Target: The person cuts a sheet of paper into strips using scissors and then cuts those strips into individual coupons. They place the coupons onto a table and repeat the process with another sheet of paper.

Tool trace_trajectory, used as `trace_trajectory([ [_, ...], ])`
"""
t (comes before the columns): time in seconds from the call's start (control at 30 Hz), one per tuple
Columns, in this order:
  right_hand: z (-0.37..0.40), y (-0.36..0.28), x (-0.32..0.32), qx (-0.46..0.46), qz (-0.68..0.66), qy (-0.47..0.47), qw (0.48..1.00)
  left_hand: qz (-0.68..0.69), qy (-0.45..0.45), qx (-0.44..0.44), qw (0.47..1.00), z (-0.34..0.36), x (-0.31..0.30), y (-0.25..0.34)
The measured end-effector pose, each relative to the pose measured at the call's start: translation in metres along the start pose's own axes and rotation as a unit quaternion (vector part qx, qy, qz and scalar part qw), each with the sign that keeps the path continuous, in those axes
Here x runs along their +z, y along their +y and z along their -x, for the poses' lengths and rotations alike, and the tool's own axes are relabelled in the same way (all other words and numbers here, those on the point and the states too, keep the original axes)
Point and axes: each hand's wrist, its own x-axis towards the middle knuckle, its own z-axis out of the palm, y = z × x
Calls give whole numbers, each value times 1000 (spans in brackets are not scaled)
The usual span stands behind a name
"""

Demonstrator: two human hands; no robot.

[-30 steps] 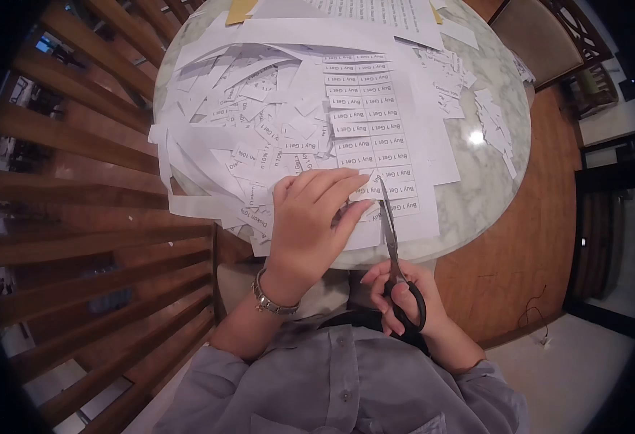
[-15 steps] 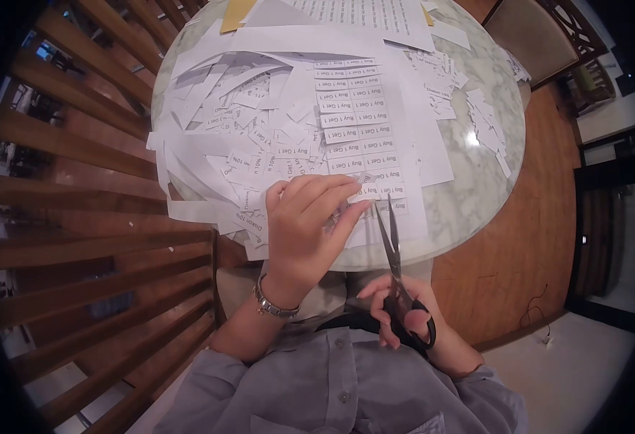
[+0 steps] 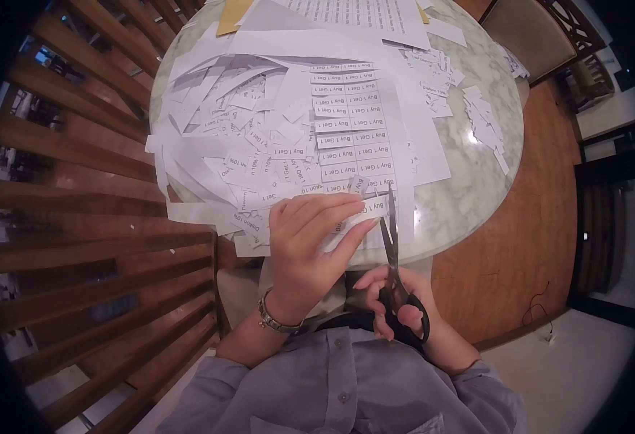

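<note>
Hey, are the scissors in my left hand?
No, the right hand holds the scissors, while the left hand pinches a paper slip.

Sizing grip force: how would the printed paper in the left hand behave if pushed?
The printed paper is probably floppy and light: it looks thin in the left hand. It seems likelier to bend than roll, given its flat shape.

The left hand point(image 3: 308, 235) pinches while the right hand point(image 3: 404, 298) curls.

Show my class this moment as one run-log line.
left hand: pinching printed paper | right hand: holding scissors, blades apart | table: paper scraps
</note>
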Motion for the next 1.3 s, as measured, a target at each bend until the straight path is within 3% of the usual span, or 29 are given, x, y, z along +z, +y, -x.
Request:
trace_trajectory([
  [1.3,-15,4,-3,-16,-27,-16,999,42,-6,-79,996,11,-3,-5],
])
